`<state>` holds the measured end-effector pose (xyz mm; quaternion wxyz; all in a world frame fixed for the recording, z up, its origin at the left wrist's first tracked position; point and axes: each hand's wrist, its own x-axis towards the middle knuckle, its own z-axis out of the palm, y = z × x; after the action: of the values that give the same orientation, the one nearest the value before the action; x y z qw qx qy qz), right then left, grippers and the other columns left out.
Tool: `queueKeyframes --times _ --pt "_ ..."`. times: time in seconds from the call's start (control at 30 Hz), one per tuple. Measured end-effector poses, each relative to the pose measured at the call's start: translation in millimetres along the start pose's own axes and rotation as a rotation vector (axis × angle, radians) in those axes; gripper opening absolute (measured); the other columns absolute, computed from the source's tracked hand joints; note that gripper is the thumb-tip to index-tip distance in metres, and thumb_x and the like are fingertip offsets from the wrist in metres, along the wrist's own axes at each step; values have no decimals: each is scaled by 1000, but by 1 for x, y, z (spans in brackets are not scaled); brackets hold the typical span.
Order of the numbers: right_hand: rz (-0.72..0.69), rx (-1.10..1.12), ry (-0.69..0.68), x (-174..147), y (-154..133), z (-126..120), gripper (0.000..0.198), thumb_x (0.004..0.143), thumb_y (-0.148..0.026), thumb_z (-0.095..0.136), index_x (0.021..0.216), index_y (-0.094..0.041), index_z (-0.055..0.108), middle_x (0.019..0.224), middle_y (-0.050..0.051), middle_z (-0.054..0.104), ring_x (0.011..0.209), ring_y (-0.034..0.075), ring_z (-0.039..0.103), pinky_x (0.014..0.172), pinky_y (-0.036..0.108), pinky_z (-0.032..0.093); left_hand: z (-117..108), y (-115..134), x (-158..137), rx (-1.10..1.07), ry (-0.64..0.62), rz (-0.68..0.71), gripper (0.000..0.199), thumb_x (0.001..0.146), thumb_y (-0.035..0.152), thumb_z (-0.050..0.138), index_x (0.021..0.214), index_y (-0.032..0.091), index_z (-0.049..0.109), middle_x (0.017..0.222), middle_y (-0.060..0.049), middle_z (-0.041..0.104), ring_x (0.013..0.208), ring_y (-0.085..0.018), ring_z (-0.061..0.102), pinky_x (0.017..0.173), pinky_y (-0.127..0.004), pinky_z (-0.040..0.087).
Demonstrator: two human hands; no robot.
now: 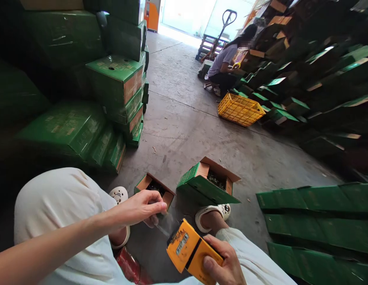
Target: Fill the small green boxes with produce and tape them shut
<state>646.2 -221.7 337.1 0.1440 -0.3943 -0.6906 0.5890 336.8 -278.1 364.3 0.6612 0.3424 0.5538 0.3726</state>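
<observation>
Mostly, open room lies ahead: a bare grey concrete floor [175, 114] runs up the middle, edged on the left by stacked green cardboard cartons [115, 69] and on the far right by a jumbled bank of green boxes [293, 105]. A yellow slatted plastic crate [240, 110] stands out there, near a crouching co-worker [221, 65]. Closer in, space is tighter: a small open green carton [145, 182] and a larger open green carton [207, 192] sit just beyond the hands, near the white clogs [203, 219], with rows of green cartons [314, 229] at lower right.

The left hand [151, 206] is pinched, thumb against forefinger, on what looks like a blurred strip of clear film [169, 223]. The right hand [221, 259] is wrapped around a yellow, black-banded tape dispenser [184, 247], thumb on its face. The hands are apart, the film between them.

The left forearm slants in from the lower left over the white-trousered thigh; the right hand sits low, tilting the dispenser's dark end up toward the left.
</observation>
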Motion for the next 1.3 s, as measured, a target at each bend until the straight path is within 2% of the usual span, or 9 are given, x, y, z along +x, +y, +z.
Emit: queueKeyframes --times 0.1,0.27,0.37,0.53,0.67,0.87,0.93,1.03,1.3 --pt "1 -11 -3 1 -1 0 70 77 -87 61 75 -17 63 65 0 47 60 13 40 53 26 28 2 -3 2 -69 -28 -41 51 75 63 83 80 15 66 85 -6 76 61 -11 64 58 -24 55" --pt "-42 -50 1 6 6 2 65 79 -82 61 74 -18 63 63 -1 47 59 13 40 52 25 30 7 -14 9 -100 41 -44 52 60 51 95 66 16 58 58 0 65 51 -10 56 50 -20 45" --pt "-56 -28 -19 8 8 3 64 80 -82 61 75 -17 64 62 -1 46 57 12 38 51 24 30 10 -13 7 -131 83 -41 52 56 47 98 73 17 59 57 3 63 50 -9 55 50 -21 44" --pt "-24 -33 18 6 5 3 65 79 -82 63 74 -17 65 63 0 49 60 13 41 53 25 32 7 -2 1 -159 66 -44 66 61 44 96 114 17 69 74 1 72 62 -11 62 59 -21 47" --pt "16 32 6 6 -1 4 68 78 -85 63 77 -17 67 65 1 51 60 14 42 53 25 32 -1 0 3 -92 -35 -72 55 60 42 95 103 14 76 90 -6 77 78 -15 68 72 -26 51" --pt "45 147 -15 11 -3 11 65 77 -81 68 78 -16 65 67 -1 48 62 13 40 54 24 31 -6 -9 13 263 70 90 45 78 52 80 105 15 78 84 -4 77 78 -18 68 68 -25 47" --pt "42 196 -30 12 3 12 65 78 -80 67 82 -16 67 69 1 50 62 14 42 55 24 33 -6 -8 13 333 23 104 44 81 53 78 106 17 78 89 -3 78 82 -19 69 71 -25 47" --pt "23 236 -50 14 11 13 69 76 -83 67 85 -14 69 72 3 53 64 15 45 55 25 36 -6 1 11 451 -28 123 33 87 49 71 93 17 78 81 -1 75 73 -16 64 63 -24 41" --pt "60 198 -22 14 -1 14 73 72 -87 68 85 -15 69 75 2 53 69 16 45 60 26 37 6 26 1 744 112 266 31 103 44 49 84 22 60 78 0 66 73 -15 58 66 -25 35"
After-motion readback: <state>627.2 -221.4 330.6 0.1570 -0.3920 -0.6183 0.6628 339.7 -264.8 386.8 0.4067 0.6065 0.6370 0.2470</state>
